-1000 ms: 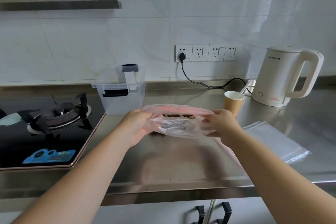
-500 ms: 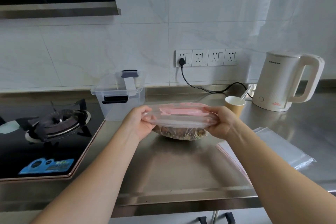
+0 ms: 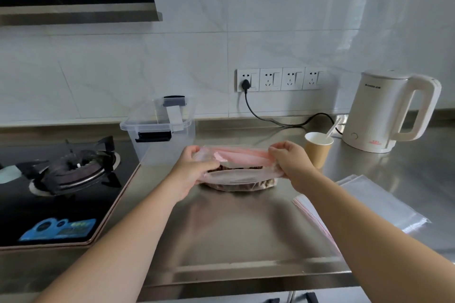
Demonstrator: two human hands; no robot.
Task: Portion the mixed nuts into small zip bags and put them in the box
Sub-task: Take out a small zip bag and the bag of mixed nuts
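Note:
A large clear zip bag of mixed nuts [image 3: 236, 177] with a pink zip strip sits on the steel counter [image 3: 234, 229]. My left hand [image 3: 194, 167] pinches the bag's left top edge, and my right hand [image 3: 290, 162] pinches its right top edge. The mouth is pulled apart, and brown nuts show inside. A clear plastic box [image 3: 160, 130] with a lid and black latches stands behind the bag to the left. A stack of empty small zip bags [image 3: 369, 202] lies flat at the right, partly hidden by my right forearm.
A paper cup with a white spoon [image 3: 317, 150] stands just behind my right hand. A white electric kettle [image 3: 391, 108] sits at the back right, its cord running to the wall sockets. A black gas hob [image 3: 69, 179] fills the left side.
The bag has come down onto the counter. My hands have pulled its pink top edges apart, so the mouth gapes wider than before.

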